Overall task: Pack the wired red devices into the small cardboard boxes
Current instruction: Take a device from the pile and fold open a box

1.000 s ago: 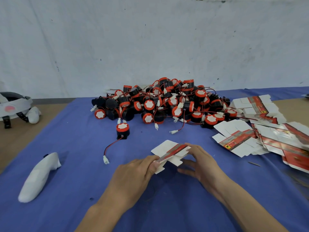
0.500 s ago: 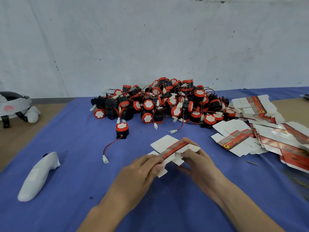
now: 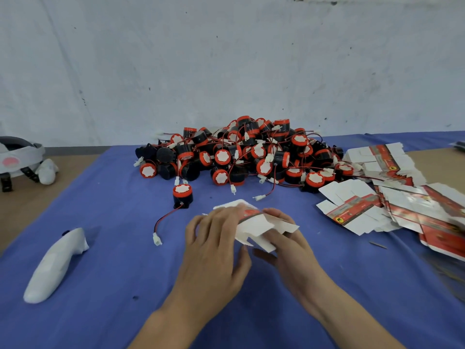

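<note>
White cardboard box [image 3: 254, 229] sits between two hands: the left hand [image 3: 216, 248] curls fingers over its left side, the right hand [image 3: 289, 248] grips it from underneath.

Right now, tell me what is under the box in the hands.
Under the box, the cloth and the thumb of the right hand show. The left hand covers its left part; what lies beneath there cannot be seen.

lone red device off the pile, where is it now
Head view: the lone red device stands on the blue cloth just in front of the left end of the pile, beyond and left of the left hand.
</note>
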The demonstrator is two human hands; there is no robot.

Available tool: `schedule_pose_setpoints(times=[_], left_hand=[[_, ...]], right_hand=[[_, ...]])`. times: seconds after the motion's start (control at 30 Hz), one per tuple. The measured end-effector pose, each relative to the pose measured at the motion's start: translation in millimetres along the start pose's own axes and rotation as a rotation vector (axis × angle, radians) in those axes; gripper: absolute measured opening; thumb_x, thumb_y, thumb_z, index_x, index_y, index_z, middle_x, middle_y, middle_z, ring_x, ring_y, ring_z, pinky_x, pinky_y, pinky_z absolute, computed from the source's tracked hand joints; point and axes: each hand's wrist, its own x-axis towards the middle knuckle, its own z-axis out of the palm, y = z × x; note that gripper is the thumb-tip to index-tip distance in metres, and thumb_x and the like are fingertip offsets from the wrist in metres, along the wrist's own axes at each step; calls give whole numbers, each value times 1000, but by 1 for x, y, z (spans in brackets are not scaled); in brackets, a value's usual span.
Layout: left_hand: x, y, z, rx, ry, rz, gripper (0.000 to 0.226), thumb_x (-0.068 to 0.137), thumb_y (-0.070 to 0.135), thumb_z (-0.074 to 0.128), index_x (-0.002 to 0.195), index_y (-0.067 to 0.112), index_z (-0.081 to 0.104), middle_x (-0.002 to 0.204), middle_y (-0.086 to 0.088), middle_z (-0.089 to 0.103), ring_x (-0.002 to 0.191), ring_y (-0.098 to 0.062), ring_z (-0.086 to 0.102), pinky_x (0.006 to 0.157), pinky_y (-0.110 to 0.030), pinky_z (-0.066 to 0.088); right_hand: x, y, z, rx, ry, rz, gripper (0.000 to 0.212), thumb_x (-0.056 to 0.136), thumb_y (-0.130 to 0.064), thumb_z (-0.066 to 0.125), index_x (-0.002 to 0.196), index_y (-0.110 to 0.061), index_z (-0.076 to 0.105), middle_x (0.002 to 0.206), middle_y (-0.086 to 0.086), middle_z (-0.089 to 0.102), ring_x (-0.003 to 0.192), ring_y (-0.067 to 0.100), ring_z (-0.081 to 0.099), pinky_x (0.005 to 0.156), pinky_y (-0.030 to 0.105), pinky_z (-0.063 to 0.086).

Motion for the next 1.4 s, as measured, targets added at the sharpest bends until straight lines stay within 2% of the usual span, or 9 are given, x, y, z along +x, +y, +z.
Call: schedule_pose_setpoints(times=[0.2,0.37,0.5,0.57,0.67,0.8,1.1,1.27,1.4], left_hand=[[-4,-1,7,-87,-185,24,96,86,38,56,159,20,-3,167,-2,1,154,-22,11,117,-51,31],[-3,-6,6,-205,-138,-104,105,83,59,58,154,40,-17,165,12,-14,105,-19,66,56,-28,58],[0,-9,2,-441,-95,-270,103,76,73,61,147,60,-13,161,29,-10,125,19,41,85,-17,52],[3,-10,-2,-660,-92,-343,101,76,70,67,146,64,-5,161,29,7,130,8,45,97,-18,47],[5,-8,-4,-884,-106,-419,97,77,57,74,149,60,9,132,23,57,107,-4,66,85,-16,54],[4,0,-8,-938,-132,-415,76,83,45,69,147,24,34,101,16,71,96,-5,69,78,-12,52],[5,11,-15,-1196,-227,-472,53,91,68,46,138,42,50,126,9,67,116,-13,65,92,-17,51],[4,10,5,-1201,-280,-562,45,98,57,40,132,34,57,126,1,67,117,-19,64,94,-35,55],[12,2,15,-1195,-252,-629,41,100,52,33,122,37,64,122,1,69,115,-18,65,95,-36,54]], right_hand=[[-11,-12,16,-189,-81,-92,51,98,1,49,119,-42,68,116,-12,73,108,9,68,76,18,55],[-21,-22,24,-309,-246,-181,44,95,-31,51,137,-44,58,131,-19,65,118,-2,61,87,7,47],[-20,-33,26,-294,-313,-167,45,99,-54,43,142,-44,53,140,-18,60,131,2,53,110,27,44],[-22,-34,26,-366,-340,-189,52,96,-64,42,147,-50,43,147,-23,51,138,-1,44,116,35,35],[-25,-31,24,-554,-349,-290,75,87,-80,46,153,-57,19,156,-37,24,145,-10,24,117,27,26],[-26,-31,23,-771,-288,-494,74,92,-77,40,152,-60,0,159,-42,0,149,-12,-1,113,3,11],[-18,-19,22,-900,-75,-691,68,99,-70,29,158,-44,9,166,-20,3,154,3,8,115,9,21],[-6,-12,20,-810,-68,-665,61,96,-59,48,149,-34,34,162,-27,17,150,4,24,113,33,38],[1,-12,28,-776,-34,-698,47,96,-66,44,139,-49,37,149,-33,36,141,6,38,110,18,36]])
